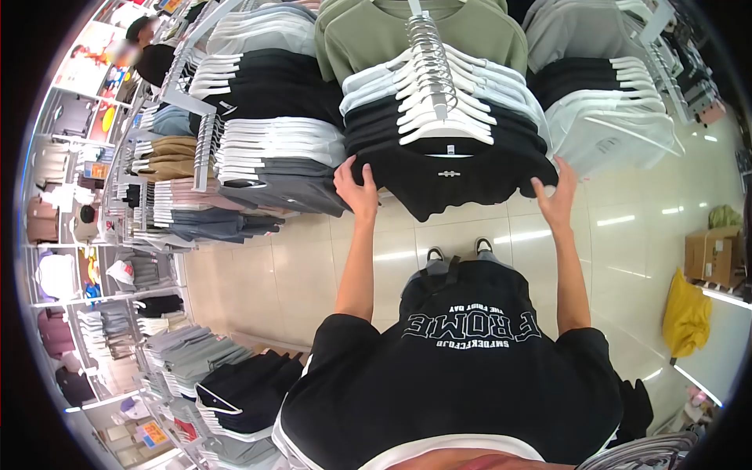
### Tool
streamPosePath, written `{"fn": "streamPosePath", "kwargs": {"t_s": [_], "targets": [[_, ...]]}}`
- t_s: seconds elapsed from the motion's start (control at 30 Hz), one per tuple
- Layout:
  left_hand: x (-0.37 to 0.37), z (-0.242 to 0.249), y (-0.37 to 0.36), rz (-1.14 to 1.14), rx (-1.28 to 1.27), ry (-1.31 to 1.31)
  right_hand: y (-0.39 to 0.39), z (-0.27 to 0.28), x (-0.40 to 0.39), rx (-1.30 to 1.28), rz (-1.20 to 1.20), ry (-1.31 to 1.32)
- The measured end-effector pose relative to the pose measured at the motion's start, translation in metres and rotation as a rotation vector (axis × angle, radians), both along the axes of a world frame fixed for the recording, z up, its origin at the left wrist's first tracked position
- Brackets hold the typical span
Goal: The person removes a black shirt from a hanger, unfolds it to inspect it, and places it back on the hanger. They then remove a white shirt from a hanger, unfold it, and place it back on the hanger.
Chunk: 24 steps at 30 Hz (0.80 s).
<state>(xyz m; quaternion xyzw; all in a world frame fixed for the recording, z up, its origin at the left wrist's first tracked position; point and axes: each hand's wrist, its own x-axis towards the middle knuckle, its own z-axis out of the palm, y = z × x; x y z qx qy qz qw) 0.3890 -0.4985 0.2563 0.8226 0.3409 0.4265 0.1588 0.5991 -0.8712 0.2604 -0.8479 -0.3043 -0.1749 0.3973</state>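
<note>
A black T-shirt (439,184) with a small light emblem on its chest hangs at the front of a rail, on a white hanger (446,133). My left hand (358,186) holds the sleeve on the left side, thumb in front. On the opposite side, my right hand (556,194) has the other sleeve between thumb and fingers. The shirt's lower edge hangs in uneven folds between my hands. Behind it are more black shirts, pale shirts (368,88) and an olive-green shirt (337,39), all on white hangers.
Racks of grey, black and white clothes (274,149) stand to the left. White garments (611,129) hang at right. Cardboard boxes (714,257) and a yellow cloth (687,313) are farther right. Another person (153,59) stands at upper left. Tiled floor (305,251) lies below.
</note>
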Motion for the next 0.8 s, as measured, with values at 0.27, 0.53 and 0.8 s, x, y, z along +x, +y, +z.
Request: {"fn": "streamPosePath", "kwargs": {"t_s": [0.27, 0.53, 0.8], "targets": [[0.023, -0.003, -0.014, -0.127, -0.394, -0.214, 0.060, 0.007, 0.004, 0.036, 0.026, 0.023], [-0.108, -0.204, -0.101, 0.342, -1.039, 0.287, 0.030, -0.136, -0.034, -0.152, -0.260, 0.444], [-0.361, -0.282, -0.325, 1.302, -1.461, 0.237, 0.051, -0.188, -0.077, -1.116, 0.732, 0.691]]}}
